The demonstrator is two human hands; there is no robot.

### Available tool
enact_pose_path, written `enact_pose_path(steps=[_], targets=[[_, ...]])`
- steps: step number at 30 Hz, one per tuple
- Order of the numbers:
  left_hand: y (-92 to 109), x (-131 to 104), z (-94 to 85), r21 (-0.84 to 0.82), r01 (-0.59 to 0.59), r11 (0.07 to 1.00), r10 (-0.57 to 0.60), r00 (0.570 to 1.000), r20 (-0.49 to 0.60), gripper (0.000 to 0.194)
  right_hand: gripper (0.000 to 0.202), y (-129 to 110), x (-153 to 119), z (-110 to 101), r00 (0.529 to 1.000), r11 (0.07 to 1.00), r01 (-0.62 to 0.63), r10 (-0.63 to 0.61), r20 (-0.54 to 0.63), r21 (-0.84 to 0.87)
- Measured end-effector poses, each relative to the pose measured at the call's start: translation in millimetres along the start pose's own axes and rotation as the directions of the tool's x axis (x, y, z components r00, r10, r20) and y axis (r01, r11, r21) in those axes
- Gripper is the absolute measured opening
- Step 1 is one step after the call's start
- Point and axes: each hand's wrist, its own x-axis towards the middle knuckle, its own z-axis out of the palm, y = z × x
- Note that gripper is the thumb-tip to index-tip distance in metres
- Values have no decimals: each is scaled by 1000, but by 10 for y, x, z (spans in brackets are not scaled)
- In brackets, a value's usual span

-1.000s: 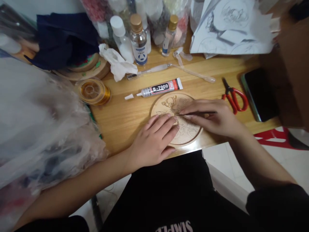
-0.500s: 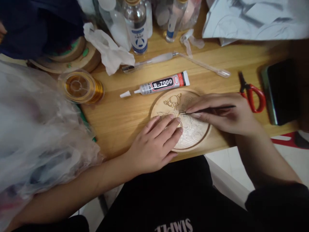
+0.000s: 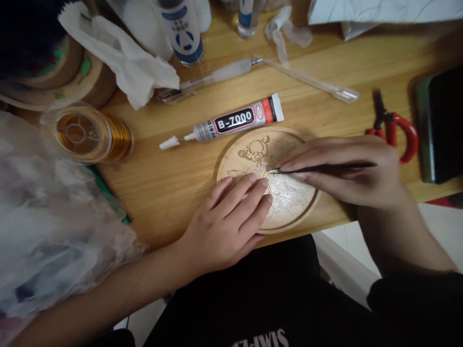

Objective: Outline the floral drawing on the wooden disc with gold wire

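A round wooden board point(image 3: 235, 159) with pencil lines lies near the table's front edge. Gold wire point(image 3: 256, 150) forms an outline on its upper part, and more wire shows beside my left fingertips. My left hand point(image 3: 227, 217) lies flat on the board's lower left, fingers slightly apart. Dark tweezers point(image 3: 325, 167) are pinched in my right hand point(image 3: 347, 168), their tips at the gold wire near the board's middle. Just above the board lies a B-7000 glue tube point(image 3: 238, 117), its white cap point(image 3: 169, 143) at the nozzle.
A spool of gold wire point(image 3: 90, 135) and a plastic bag point(image 3: 54, 217) are at left. Behind are crumpled tissue point(image 3: 126, 53), a bottle point(image 3: 181, 33), a pen-like tool point(image 3: 227, 71) and a pipette point(image 3: 314, 83). Red-handled pliers point(image 3: 407, 137) and a phone point(image 3: 443, 125) sit at right.
The camera view has moved closer, so the objects appear larger and farther outward. My left hand still rests on the board, and the tweezers remain in my right hand.
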Motion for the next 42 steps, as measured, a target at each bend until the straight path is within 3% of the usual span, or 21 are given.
enact_pose_path(steps=[18, 30, 42], targets=[[2, -5, 8, 19, -11, 1000, 11, 1000, -3, 46, 14, 30, -43, -12, 1000, 1000, 9, -10, -10, -14], [20, 3, 4, 34, 12, 999, -13, 1000, 21, 45, 13, -25, -51, 11, 997, 997, -70, 69, -39, -30], [20, 6, -13, 10, 29, 1000, -30, 999, 28, 46, 13, -217, -118, 236, 943, 969, -233, 206, -261, -77]])
